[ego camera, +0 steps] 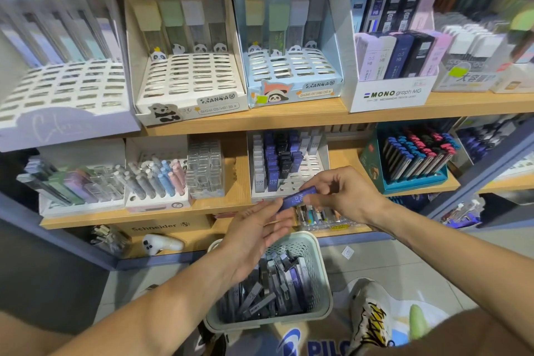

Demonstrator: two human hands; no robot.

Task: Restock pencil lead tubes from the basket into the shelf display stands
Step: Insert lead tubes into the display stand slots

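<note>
A blue lead tube (297,197) marked HB 0.7 is being held between the two hands, just in front of the middle shelf (231,205) and above the basket (315,248). The right hand (344,196) is pinching the tube's right end with curled fingers, and the left hand (257,237) is touching its left end with fingers that look mostly straight and relaxed (whether it is truly gripping, I cannot tell). The step in hand appears to be a pass or a turning of the tube to the right way up before it is slotted.

The next move is probably calling for the tube to be stood upright and lowered into a free slot of the white display stand (289,165) directly behind the hands, where matching blue, black and grey tubes are already standing in the back rows and the front slots are showing open.

The basket is sitting on the tiled floor (390,257) at the foot of the shelving, still holding many grey and blue tubes. The upper shelf (289,115) is carrying panda-printed stands and a MONO graph MG box (393,95); a teal stand (410,159) is sitting towards the right end of the middle shelf.
</note>
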